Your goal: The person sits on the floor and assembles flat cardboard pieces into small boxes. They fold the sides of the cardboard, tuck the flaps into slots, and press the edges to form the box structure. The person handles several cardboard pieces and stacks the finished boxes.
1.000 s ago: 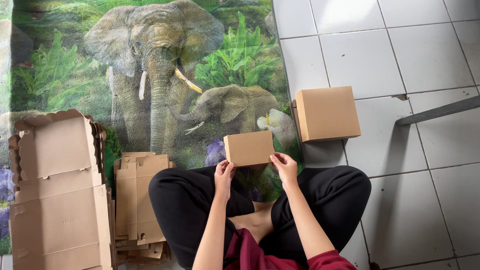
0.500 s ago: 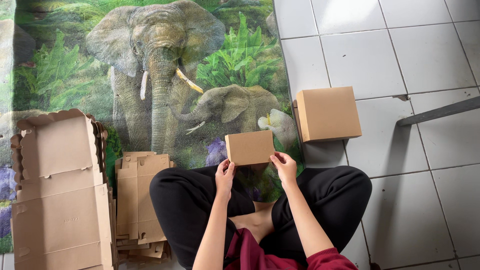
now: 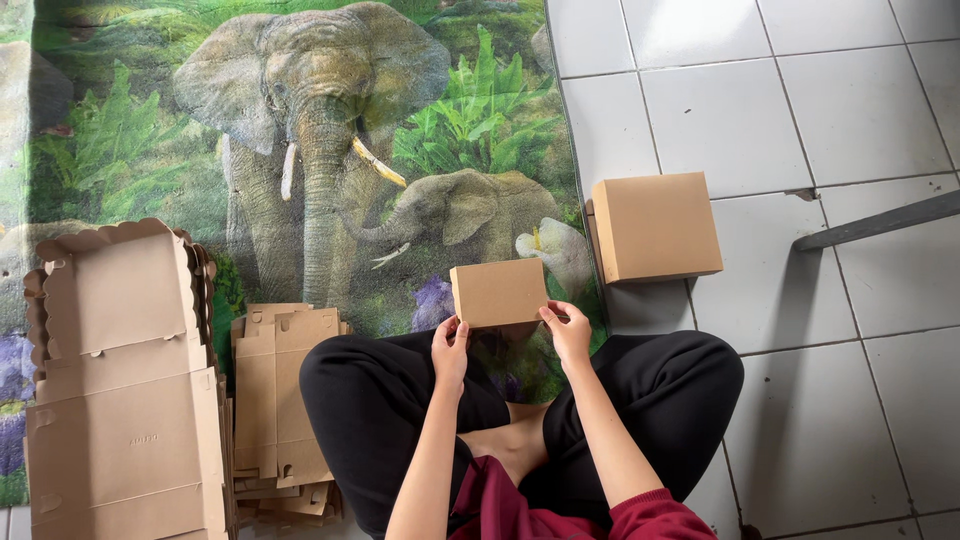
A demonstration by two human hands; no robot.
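I sit cross-legged on the floor and hold a small closed brown cardboard box (image 3: 498,292) in front of my knees. My left hand (image 3: 449,352) grips its lower left corner, and my right hand (image 3: 567,332) grips its lower right corner. The box is held level above the mat, its broad face towards the camera.
A finished brown box (image 3: 655,227) stands on the tiles to my right. Flat unfolded box blanks (image 3: 282,390) lie stacked by my left knee, with a larger stack of big blanks (image 3: 115,390) further left. An elephant-print mat (image 3: 300,130) covers the floor ahead; a grey bar (image 3: 880,220) lies at right.
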